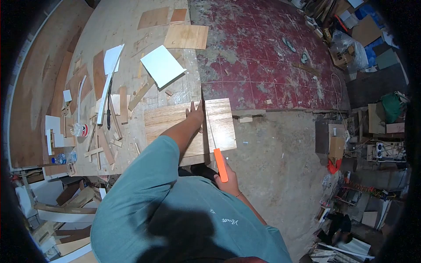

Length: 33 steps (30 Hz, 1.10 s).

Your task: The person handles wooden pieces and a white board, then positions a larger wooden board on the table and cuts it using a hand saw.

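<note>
A wood-grained board (169, 119) lies on the worktable and reaches past its right edge. My left hand (195, 117) rests flat on the board with fingers spread, close to the saw line. My right hand (229, 180) is closed around the orange handle of a hand saw (220, 164), nearer my body. The saw's thin blade runs away from me along the board, between my left hand and the board's overhanging right part (222, 122). A dark gap or shadow shows along the blade's left side.
The worktable (131, 26) carries a white panel (162, 65), plywood pieces (187, 37), wood strips, a white jar (80, 129) and plastic bottles (66, 158). A worn red tiled floor (258, 57) holds a pair of slippers (304, 57). Boxes and scrap line the right side.
</note>
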Each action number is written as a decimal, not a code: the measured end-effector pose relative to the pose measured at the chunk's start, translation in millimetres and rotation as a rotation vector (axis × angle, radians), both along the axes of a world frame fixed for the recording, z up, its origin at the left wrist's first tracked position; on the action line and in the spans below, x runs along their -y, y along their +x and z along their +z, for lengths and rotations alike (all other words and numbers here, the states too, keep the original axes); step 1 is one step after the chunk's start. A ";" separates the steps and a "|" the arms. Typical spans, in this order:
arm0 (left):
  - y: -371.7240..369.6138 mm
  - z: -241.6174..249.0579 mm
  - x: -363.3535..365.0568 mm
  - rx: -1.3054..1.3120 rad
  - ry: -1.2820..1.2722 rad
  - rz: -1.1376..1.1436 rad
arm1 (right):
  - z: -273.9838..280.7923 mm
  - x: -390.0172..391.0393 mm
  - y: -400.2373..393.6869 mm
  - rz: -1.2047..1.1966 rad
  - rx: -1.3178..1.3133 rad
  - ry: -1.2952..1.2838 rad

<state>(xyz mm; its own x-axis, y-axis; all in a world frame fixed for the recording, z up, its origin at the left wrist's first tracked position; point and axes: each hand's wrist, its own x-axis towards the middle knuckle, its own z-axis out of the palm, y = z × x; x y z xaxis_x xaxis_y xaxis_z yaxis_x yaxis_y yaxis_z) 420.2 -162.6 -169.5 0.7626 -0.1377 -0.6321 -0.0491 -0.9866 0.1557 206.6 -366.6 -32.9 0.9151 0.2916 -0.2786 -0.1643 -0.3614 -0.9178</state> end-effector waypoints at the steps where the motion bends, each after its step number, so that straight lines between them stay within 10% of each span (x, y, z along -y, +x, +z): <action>1: -0.9 3.8 -0.4 -0.008 -0.005 -0.008 | 0.8 0.6 0.4 0.000 -0.002 0.001; 33: -30.4 11.7 -15.2 0.057 0.086 -0.138 | 7.3 -34.7 -2.9 -0.229 0.127 -0.046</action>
<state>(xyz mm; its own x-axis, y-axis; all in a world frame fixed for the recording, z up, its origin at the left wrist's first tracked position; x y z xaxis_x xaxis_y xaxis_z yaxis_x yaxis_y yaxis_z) 389.8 -147.4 -157.8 0.7751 -0.1911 -0.6023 -0.1915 -0.9794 0.0643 203.6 -331.9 -25.6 0.9842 0.0629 -0.1656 -0.1311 -0.3703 -0.9196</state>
